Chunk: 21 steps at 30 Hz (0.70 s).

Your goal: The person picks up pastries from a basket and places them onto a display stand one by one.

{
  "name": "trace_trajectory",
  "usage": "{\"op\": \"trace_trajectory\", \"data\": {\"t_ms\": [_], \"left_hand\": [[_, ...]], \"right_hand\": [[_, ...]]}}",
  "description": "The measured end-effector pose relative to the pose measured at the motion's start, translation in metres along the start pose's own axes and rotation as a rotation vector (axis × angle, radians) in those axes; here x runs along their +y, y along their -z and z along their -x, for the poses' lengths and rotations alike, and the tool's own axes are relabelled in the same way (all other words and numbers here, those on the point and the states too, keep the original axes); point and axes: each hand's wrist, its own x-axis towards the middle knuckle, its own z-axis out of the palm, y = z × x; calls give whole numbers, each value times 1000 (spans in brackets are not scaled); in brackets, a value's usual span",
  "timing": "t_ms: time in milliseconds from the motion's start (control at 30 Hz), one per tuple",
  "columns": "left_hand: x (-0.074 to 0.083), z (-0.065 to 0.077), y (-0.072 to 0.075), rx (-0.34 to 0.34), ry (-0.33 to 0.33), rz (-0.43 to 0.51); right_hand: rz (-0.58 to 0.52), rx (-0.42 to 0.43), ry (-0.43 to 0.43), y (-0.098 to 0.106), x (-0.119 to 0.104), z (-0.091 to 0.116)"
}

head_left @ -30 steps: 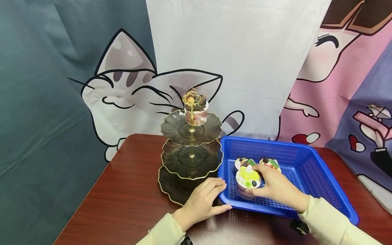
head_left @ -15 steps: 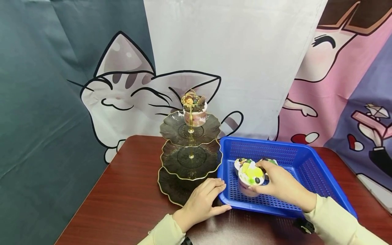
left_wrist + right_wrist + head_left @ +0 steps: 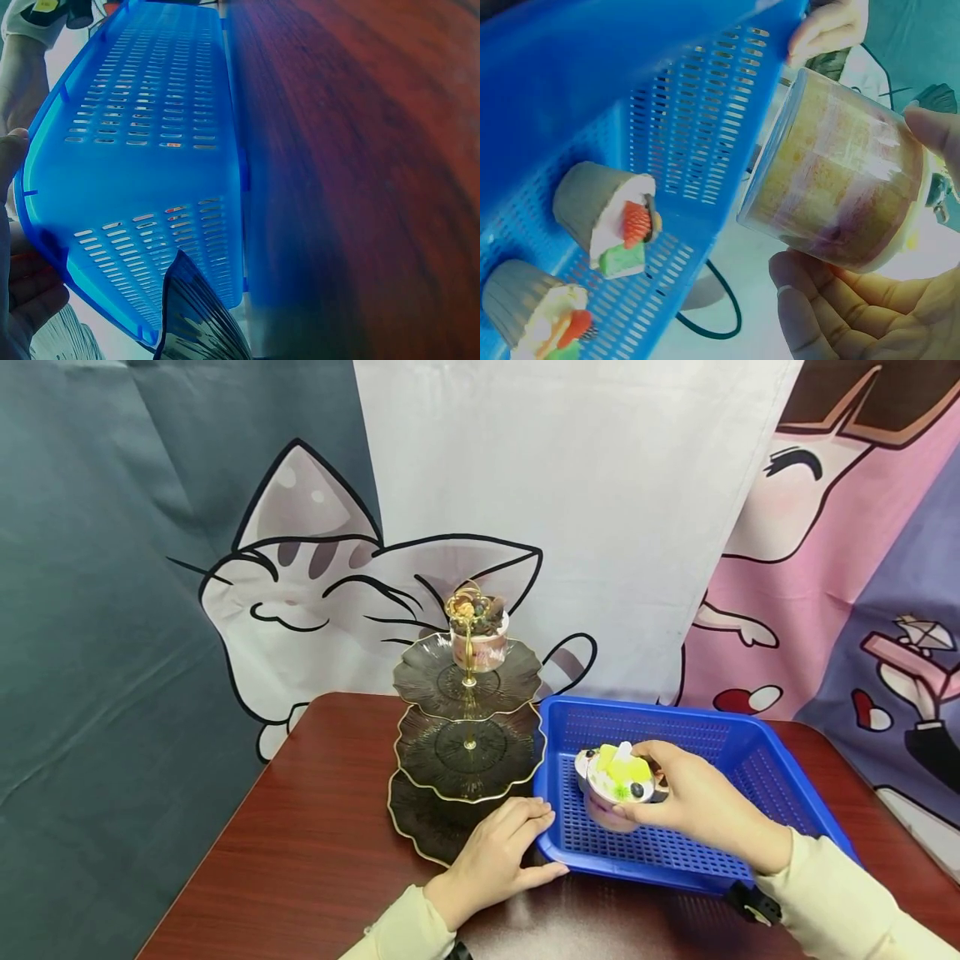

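Observation:
My right hand (image 3: 697, 797) grips a clear dessert cup (image 3: 617, 810) over the blue basket, thumb and fingers on opposite sides. Yellow fruit pieces, white cream and a dark berry top the cup. In the right wrist view its layered yellow and pink side (image 3: 840, 172) shows, and the cup hangs apart from the basket floor. My left hand (image 3: 498, 856) rests on the near left corner of the basket (image 3: 637, 870), its fingers on the rim and its thumb along the front edge. Two small cupcakes (image 3: 626, 217) with red fruit stand in the basket, mostly hidden in the head view.
Left of the basket stands a three-tier dark glass stand (image 3: 468, 752) with gold scalloped edges and a gold handle. A chocolate-topped dessert cup (image 3: 480, 643) sits on its top tier. The reddish-brown table (image 3: 300, 843) ends at a printed cat backdrop (image 3: 300, 577).
My right hand has carried the yellow-topped dessert cup slightly right and up within the basket area, covering more of the cupcakes behind. The left hand has stayed on the basket corner.

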Motion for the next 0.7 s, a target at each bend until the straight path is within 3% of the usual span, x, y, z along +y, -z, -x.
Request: {"op": "trace_trajectory", "data": {"t_ms": [300,700], "left_hand": [[0,0,0,-1,1,-6],[1,0,0,12,-4,-5]], "right_hand": [[6,31,29,12,-8,-5],[19,44,6,35,-19,-15]]}}
